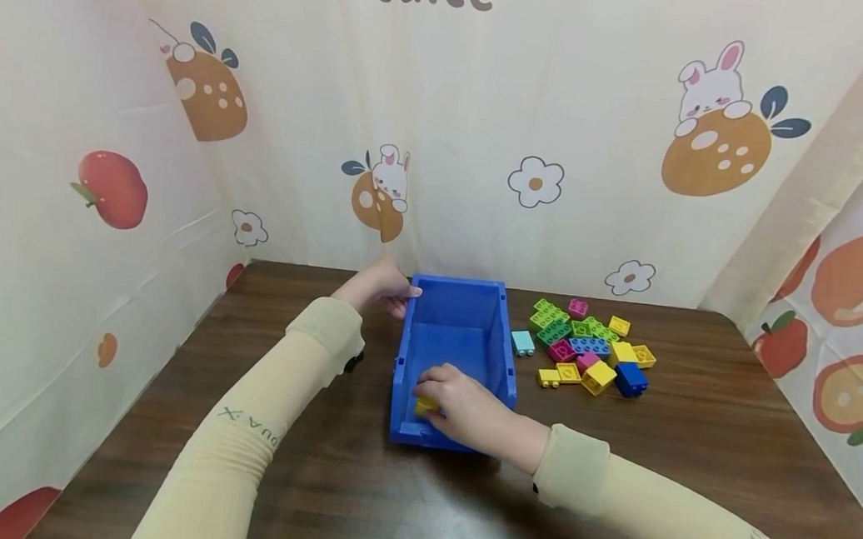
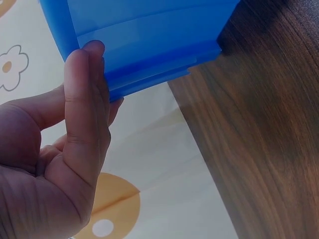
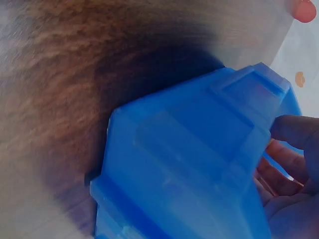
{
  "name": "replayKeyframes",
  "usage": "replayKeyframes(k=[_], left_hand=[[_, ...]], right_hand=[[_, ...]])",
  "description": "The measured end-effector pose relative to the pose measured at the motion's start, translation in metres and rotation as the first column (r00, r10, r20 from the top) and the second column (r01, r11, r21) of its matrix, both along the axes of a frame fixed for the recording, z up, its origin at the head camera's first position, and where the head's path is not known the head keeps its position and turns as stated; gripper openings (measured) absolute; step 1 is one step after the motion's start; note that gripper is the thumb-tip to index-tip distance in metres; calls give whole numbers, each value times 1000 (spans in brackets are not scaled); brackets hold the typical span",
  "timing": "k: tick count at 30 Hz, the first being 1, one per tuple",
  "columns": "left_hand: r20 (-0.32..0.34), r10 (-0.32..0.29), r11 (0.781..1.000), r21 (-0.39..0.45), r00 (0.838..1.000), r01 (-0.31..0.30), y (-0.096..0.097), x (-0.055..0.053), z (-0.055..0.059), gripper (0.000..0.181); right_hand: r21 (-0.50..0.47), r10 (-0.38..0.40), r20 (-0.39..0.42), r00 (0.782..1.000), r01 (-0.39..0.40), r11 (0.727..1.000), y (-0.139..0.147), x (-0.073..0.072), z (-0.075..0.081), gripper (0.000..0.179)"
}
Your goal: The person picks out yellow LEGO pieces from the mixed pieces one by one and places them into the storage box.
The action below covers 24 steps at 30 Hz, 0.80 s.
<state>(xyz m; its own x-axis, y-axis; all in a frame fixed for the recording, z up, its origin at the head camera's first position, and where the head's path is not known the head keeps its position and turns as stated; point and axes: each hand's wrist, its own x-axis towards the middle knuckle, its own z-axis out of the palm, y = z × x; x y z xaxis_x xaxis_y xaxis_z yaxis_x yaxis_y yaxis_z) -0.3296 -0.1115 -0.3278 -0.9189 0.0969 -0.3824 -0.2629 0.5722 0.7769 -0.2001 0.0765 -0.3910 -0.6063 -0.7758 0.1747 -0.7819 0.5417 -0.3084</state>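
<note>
A blue plastic bin [image 1: 463, 302] stands on the table, its low front facing me. My left hand [image 1: 387, 287] holds the bin's left wall near the back corner. One digit lies over the rim, and in the left wrist view the long fingers [image 2: 82, 104] lie against the outer side. My right hand [image 1: 463, 405] reaches inside the front of the bin and pinches a yellow toy building brick [image 1: 425, 405] just behind the front lip. In the right wrist view, the bin's wall [image 3: 189, 144] hides part of the fingers and most of the brick.
Right of the bin lies a loose pile of toy bricks, with a green brick [image 1: 553, 334], a blue brick [image 1: 630, 379], a yellow brick [image 1: 598, 377] and several others. A light-blue brick [image 1: 522, 343] is nearest the bin. A printed curtain [image 1: 457, 121] encloses the wooden table [image 1: 312, 478].
</note>
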Motion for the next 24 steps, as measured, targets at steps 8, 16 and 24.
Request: replayKeyframes(k=[8, 16, 24], left_hand=[[4, 1, 1000, -10, 1000, -1, 1, 0, 2, 22], [-7, -8, 1000, -19, 1000, 8, 2, -1, 1, 21], [-22, -37, 999, -38, 999, 36, 1, 0, 2, 22]], right_hand=[[6, -18, 4, 1000, 18, 1000, -3, -4, -8, 25], [40, -52, 55, 997, 50, 998, -6, -8, -9, 22], [88, -57, 46, 997, 53, 995, -10, -14, -13, 20]])
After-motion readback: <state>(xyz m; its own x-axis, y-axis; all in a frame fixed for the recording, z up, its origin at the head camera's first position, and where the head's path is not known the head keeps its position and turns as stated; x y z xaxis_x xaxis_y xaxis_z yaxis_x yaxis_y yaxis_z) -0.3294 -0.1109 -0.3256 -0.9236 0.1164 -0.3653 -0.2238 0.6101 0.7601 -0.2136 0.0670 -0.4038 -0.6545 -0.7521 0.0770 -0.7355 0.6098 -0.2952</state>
